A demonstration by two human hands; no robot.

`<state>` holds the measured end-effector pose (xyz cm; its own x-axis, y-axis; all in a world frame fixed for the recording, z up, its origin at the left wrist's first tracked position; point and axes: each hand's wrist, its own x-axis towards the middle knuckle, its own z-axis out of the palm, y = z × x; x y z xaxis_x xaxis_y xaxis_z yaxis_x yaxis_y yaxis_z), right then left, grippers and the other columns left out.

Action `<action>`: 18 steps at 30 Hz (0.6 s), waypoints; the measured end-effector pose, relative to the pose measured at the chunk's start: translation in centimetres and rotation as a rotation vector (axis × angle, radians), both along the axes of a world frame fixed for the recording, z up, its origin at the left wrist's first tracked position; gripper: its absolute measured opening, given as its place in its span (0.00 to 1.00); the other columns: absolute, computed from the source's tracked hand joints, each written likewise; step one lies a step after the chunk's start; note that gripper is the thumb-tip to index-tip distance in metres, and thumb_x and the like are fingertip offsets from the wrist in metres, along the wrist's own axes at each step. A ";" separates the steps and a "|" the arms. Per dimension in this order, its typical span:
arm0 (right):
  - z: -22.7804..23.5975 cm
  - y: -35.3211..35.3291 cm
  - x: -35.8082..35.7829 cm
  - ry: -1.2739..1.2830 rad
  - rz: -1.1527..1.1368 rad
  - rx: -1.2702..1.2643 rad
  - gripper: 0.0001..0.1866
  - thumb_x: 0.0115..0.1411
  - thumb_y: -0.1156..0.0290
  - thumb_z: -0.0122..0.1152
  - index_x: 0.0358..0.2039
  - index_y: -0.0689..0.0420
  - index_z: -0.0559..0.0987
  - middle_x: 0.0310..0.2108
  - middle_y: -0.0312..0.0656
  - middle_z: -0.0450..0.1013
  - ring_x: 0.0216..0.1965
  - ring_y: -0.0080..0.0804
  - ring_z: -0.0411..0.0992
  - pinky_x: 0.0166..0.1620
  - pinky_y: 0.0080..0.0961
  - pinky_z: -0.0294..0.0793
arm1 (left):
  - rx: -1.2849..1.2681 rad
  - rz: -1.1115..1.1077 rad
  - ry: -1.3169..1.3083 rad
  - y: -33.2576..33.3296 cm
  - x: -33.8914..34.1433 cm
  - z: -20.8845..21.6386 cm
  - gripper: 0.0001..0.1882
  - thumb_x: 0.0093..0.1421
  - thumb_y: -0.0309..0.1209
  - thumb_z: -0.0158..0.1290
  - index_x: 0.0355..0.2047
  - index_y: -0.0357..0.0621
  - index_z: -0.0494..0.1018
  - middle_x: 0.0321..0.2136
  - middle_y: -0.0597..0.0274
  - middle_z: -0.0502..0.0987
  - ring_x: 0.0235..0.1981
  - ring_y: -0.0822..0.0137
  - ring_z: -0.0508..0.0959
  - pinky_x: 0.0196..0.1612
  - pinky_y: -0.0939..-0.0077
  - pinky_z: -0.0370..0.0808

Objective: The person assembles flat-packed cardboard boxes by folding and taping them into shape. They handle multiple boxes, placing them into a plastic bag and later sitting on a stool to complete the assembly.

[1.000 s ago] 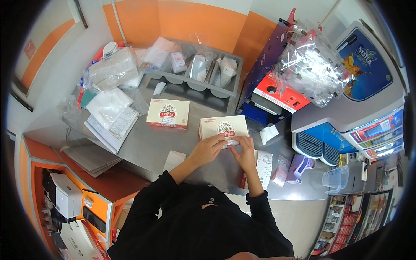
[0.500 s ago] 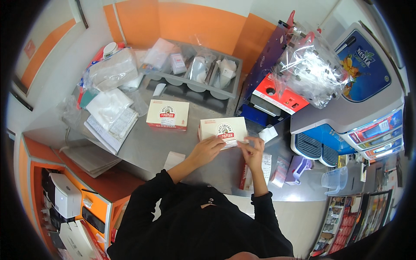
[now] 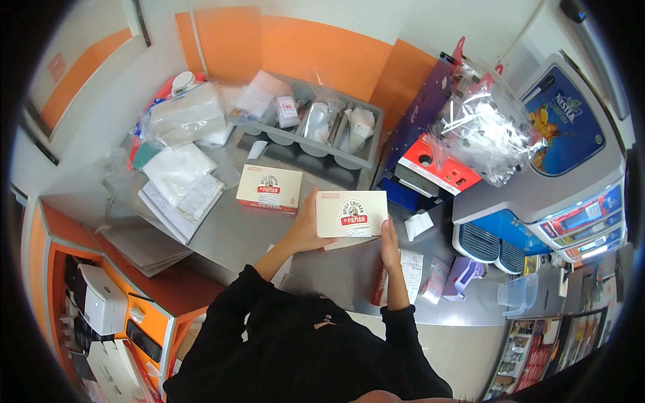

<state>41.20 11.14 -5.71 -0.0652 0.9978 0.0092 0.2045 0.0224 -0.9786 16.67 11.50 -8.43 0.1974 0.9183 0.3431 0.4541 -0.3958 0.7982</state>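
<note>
Between my two hands is a cream takeaway food box (image 3: 329, 218) with a red and dark printed emblem on its lid and a small white slip at its front edge. My left hand (image 3: 308, 225) grips its left side, and my right hand (image 3: 389, 243) presses along its right side. Their fingertips are partly hidden by the box. A similar cream and red food box (image 3: 267, 176), with a slip on its lid, stands on the counter just left. Beside my right forearm lies another red-sided box (image 3: 381, 285) with a paper slip (image 3: 410, 269) against it.
A grey cutlery organiser (image 3: 322, 138) with wrapped packets sits at the back of the steel counter (image 3: 222, 232). Plastic bags (image 3: 188, 117) and papers (image 3: 164, 205) lie left. At right stand a purple tape dispenser (image 3: 462, 279) and a drink dispenser (image 3: 531, 201).
My hands have moved from the box's front edge to its two sides. The box now looks larger and its lid faces me more squarely. My view has shifted slightly.
</note>
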 end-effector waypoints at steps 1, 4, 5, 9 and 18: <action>1.5 0.0 -1.1 0.049 0.006 0.028 0.32 0.68 0.52 0.38 0.62 0.65 0.57 0.62 0.49 0.56 0.63 0.36 0.53 0.64 0.26 0.46 | 0.043 0.030 -0.003 0.0 -0.6 0.9 0.66 0.35 0.38 0.70 0.63 0.28 0.34 0.61 0.39 0.49 0.62 0.43 0.53 0.64 0.60 0.51; 2.3 1.6 -4.3 0.062 0.030 0.053 0.31 0.67 0.55 0.39 0.62 0.64 0.56 0.63 0.50 0.55 0.64 0.37 0.51 0.64 0.27 0.45 | 0.069 0.026 -0.071 0.5 -3.8 4.0 0.68 0.35 0.38 0.70 0.64 0.29 0.32 0.59 0.41 0.54 0.62 0.46 0.55 0.64 0.61 0.50; 2.2 2.6 -5.7 0.049 0.040 0.055 0.30 0.67 0.56 0.40 0.63 0.64 0.55 0.63 0.50 0.54 0.65 0.39 0.50 0.65 0.28 0.45 | 0.063 0.009 -0.099 1.1 -5.7 4.7 0.69 0.34 0.38 0.70 0.64 0.30 0.31 0.59 0.41 0.56 0.62 0.47 0.55 0.64 0.61 0.50; -2.3 6.8 -12.9 0.027 0.210 0.136 0.30 0.67 0.58 0.40 0.62 0.66 0.54 0.62 0.54 0.54 0.65 0.40 0.51 0.64 0.29 0.48 | -0.100 -0.066 -0.167 4.0 -14.4 5.0 0.70 0.33 0.37 0.70 0.64 0.32 0.30 0.59 0.45 0.59 0.62 0.50 0.55 0.64 0.63 0.49; -3.3 5.6 -18.2 -0.299 0.080 0.394 0.27 0.64 0.60 0.48 0.56 0.69 0.61 0.52 0.59 0.63 0.55 0.52 0.61 0.58 0.35 0.57 | -0.035 0.428 -0.120 0.8 -17.2 -2.5 0.59 0.39 0.42 0.67 0.63 0.32 0.43 0.59 0.43 0.55 0.61 0.49 0.56 0.62 0.61 0.53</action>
